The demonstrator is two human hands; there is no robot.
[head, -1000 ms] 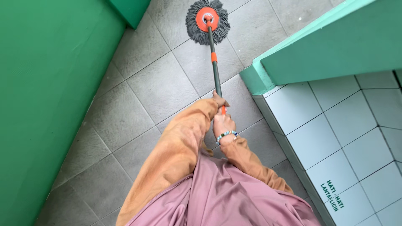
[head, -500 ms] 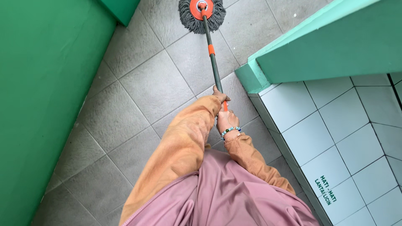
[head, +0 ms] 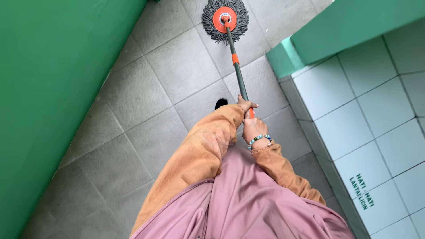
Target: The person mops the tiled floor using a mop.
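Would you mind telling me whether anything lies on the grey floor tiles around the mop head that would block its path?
Nothing visible does. The mop head rests on bare floor tiles, with the green wall to one side and the tiled ledge to the other. Both hands, left hand and right hand, grip the handle.

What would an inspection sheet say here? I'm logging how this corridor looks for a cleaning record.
Surface: grey tiled floor, no spills seen.
Job's things: round grey mop head with orange hub flat on the floor; mop handle slanting up to the hands.
Clutter: nothing seen.
Grippers: left hand and right hand both grip the handle; beaded bracelet on the right wrist.
Cables: nothing seen.
Surroundings: green wall left; white tiled wall right.
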